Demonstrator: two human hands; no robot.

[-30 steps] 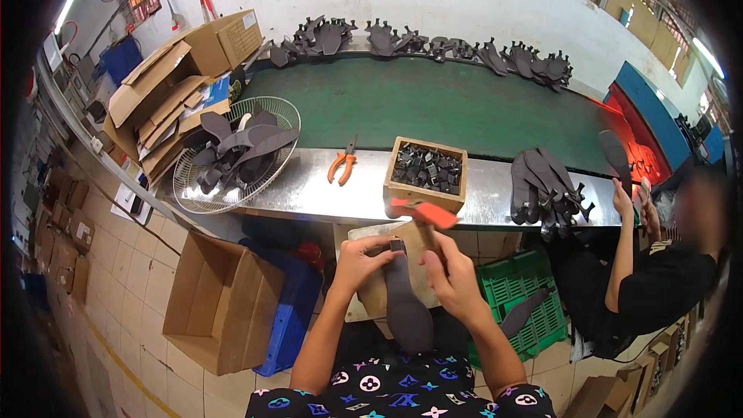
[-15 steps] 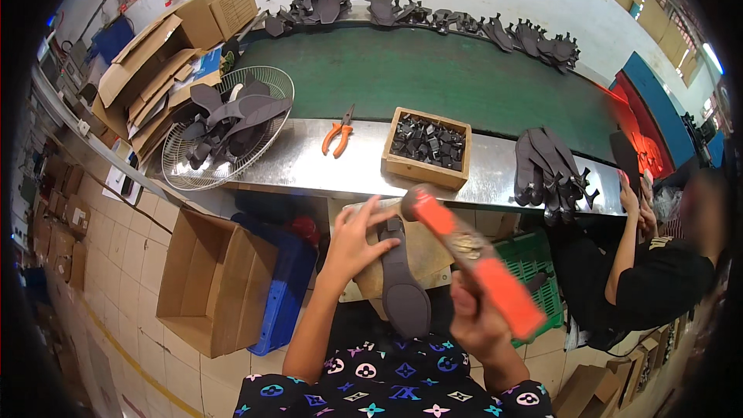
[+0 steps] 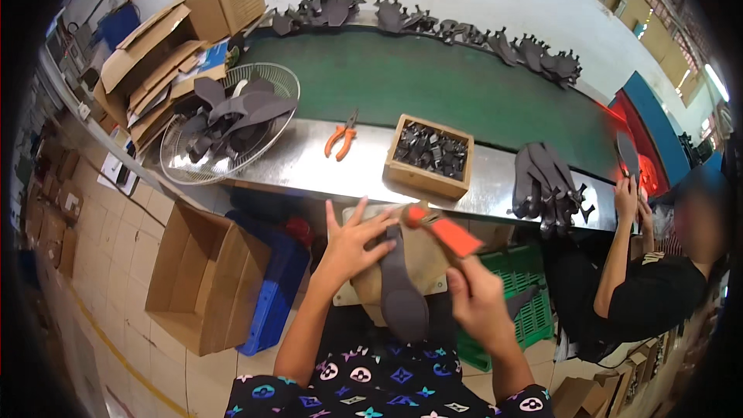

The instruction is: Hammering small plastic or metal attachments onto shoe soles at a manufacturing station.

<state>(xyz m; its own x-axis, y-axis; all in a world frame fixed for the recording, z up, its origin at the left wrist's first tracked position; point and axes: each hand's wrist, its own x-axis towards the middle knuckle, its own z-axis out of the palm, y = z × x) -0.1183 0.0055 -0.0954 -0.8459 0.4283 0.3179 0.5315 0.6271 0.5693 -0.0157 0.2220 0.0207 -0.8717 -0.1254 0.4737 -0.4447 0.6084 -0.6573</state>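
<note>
The right hand [image 3: 480,302] is closed around an orange-handled hammer [image 3: 443,231], its head just above a dark grey shoe insole [image 3: 398,286]. The left hand [image 3: 352,244], fingers spread, presses the insole onto a tan board [image 3: 429,259].

The hammer [image 3: 443,232] is smeared with motion blur, so its head is basically a streak and I can't tell if it's touching the dark sole [image 3: 401,294]. The right hand [image 3: 477,303] covers the handle's lower end. What's inside the wooden box [image 3: 429,157] is too small to make out. A co-worker [image 3: 658,286] at the right is blurred and partly cut off.
</note>
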